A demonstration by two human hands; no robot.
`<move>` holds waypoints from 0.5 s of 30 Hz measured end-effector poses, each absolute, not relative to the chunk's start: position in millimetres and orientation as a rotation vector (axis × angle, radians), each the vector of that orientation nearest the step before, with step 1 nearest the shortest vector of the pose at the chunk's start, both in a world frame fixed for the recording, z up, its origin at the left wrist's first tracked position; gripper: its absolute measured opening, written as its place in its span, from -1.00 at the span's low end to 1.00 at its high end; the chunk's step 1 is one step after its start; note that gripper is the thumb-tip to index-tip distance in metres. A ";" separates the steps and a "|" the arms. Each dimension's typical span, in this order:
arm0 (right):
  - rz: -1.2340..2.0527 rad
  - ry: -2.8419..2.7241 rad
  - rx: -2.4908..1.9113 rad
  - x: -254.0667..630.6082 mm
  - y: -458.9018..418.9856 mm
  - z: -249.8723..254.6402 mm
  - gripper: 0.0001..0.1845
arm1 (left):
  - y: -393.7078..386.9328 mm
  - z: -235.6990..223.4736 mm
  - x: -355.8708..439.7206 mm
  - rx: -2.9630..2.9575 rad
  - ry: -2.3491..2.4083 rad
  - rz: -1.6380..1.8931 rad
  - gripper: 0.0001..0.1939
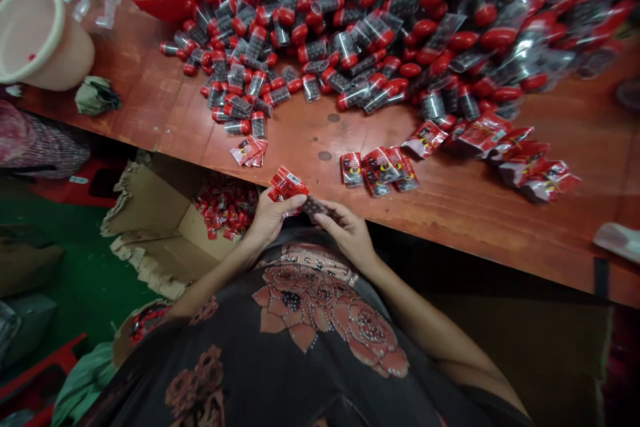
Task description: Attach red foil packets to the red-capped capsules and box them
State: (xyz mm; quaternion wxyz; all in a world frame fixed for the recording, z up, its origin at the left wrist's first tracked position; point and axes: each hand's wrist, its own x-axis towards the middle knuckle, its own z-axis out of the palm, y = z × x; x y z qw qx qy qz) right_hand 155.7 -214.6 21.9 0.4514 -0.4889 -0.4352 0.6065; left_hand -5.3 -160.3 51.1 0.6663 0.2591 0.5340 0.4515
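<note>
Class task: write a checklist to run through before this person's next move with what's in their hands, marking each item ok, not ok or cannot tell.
1. Left hand grips the red sachet: ok.
2. Right hand grips the dark tube: ok.
3. Sachet seal closed: cannot tell, too small to see.
4. Open cardboard box holds loose sachets and sits beside the left hand: ok.
5. Stacked sachets lie on the wooden table within reach: ok.
</note>
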 end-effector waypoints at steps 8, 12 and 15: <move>1.289 -1.087 -1.259 149.0 -201.0 31.2 -0.69 | -153.3 56.2 4.0 0.554 1.148 0.928 -0.50; 1.177 -1.147 -1.291 148.4 -196.5 27.3 -0.70 | -147.7 53.1 6.8 0.555 1.098 0.916 -0.56; 1.033 -1.241 -1.333 153.3 -192.1 20.1 -0.71 | -141.8 49.9 8.9 0.552 1.078 0.859 -0.59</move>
